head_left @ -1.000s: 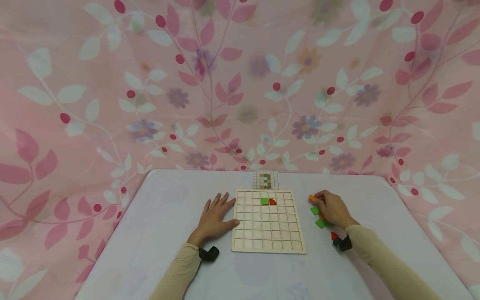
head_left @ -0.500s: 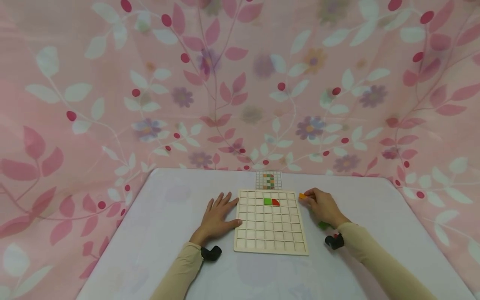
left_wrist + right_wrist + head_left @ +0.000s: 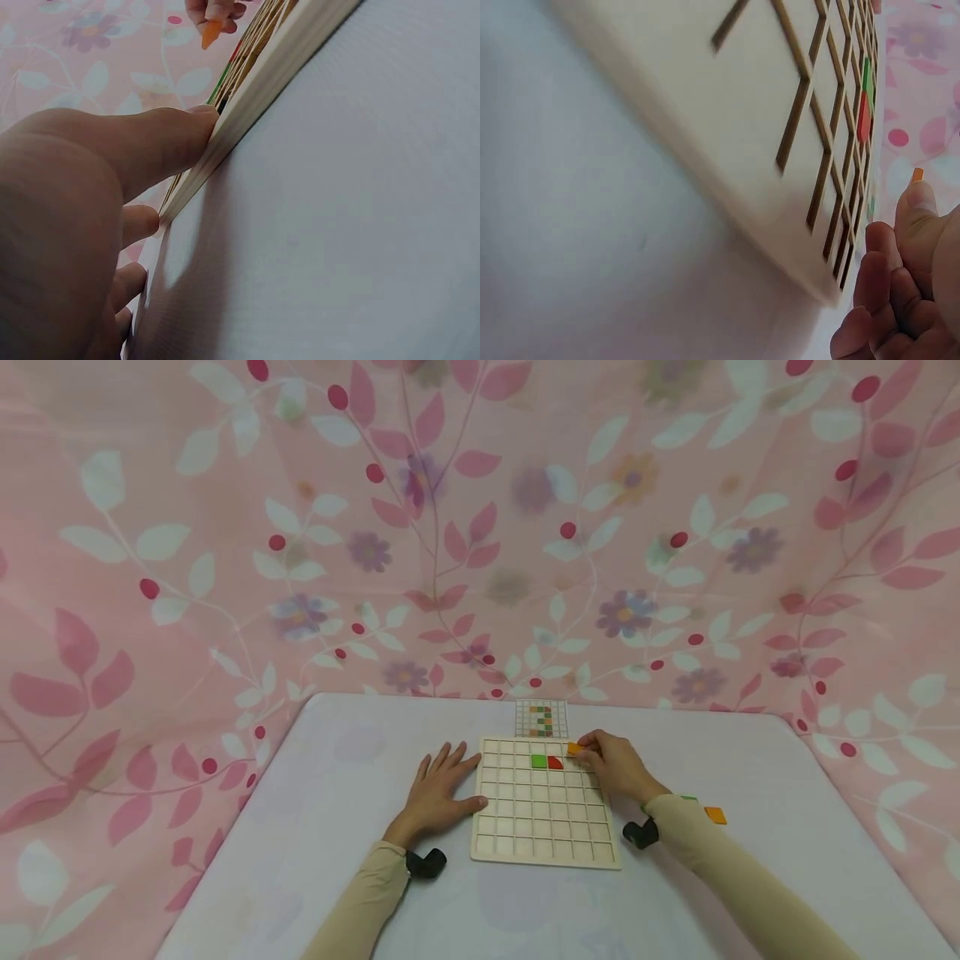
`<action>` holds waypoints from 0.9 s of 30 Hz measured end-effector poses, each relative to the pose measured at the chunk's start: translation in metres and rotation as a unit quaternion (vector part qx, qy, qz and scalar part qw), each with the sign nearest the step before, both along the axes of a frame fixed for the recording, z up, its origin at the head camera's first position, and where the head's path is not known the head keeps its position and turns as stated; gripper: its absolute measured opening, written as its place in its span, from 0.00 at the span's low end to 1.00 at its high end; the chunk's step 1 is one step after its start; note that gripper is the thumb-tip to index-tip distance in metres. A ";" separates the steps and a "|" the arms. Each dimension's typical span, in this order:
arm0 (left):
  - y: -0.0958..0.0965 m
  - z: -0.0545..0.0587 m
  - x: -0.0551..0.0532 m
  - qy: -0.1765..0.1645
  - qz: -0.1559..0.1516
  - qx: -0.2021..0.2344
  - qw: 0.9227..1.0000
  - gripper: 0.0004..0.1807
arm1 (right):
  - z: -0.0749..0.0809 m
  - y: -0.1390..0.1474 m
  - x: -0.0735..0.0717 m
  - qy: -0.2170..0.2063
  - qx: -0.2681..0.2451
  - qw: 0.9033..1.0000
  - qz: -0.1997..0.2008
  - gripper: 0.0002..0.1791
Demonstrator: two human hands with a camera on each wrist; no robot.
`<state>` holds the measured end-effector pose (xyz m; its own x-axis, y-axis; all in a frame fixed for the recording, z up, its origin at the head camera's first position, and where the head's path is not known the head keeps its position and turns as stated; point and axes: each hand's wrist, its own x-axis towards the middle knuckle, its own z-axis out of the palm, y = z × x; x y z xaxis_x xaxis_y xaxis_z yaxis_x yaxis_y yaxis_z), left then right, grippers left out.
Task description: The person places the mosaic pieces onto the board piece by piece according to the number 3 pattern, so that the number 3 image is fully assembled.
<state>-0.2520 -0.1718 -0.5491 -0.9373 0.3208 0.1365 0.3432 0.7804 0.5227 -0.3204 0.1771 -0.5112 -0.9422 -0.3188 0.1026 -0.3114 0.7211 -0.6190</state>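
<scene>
A wooden grid board lies on the table, with a green square tile and a red quarter-round tile side by side in its upper rows. My left hand rests at the board's left edge, fingers spread and straight; in the left wrist view its thumb touches the board's side. Between thumb and fingers, my right hand pinches an orange tile over the upper right of the board. The right wrist view shows the tile's orange end poking past the thumb.
Behind the board lies a small printed pattern card with coloured cells on a grid. To the right, partly hidden by the right sleeve, are loose tiles, among them an orange one and a green one. A floral curtain hangs behind the table.
My right hand has lifted the orange tile from beside the loose tiles and carried it left, over the board. My left hand has stayed at the board's edge.
</scene>
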 end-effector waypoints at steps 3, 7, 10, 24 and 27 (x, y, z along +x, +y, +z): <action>0.000 0.001 0.000 -0.001 -0.002 0.002 1.000 0.43 | -0.001 -0.009 -0.001 0.003 0.000 1.000 0.014 0.14; 0.001 0.003 0.001 -0.007 -0.004 0.002 1.000 0.43 | -0.003 -0.018 -0.002 0.001 -0.004 1.000 0.022 0.14; 0.001 0.004 0.001 -0.009 -0.002 0.002 1.000 0.43 | -0.004 -0.024 -0.003 -0.002 -0.010 1.000 0.029 0.14; 0.000 0.000 -0.001 -0.011 0.002 0.003 1.000 0.43 | -0.014 -0.050 -0.006 0.027 -0.011 0.996 0.089 0.07; -0.001 0.000 -0.001 -0.011 0.001 0.000 1.000 0.43 | -0.014 -0.056 -0.007 0.035 0.000 0.995 0.094 0.07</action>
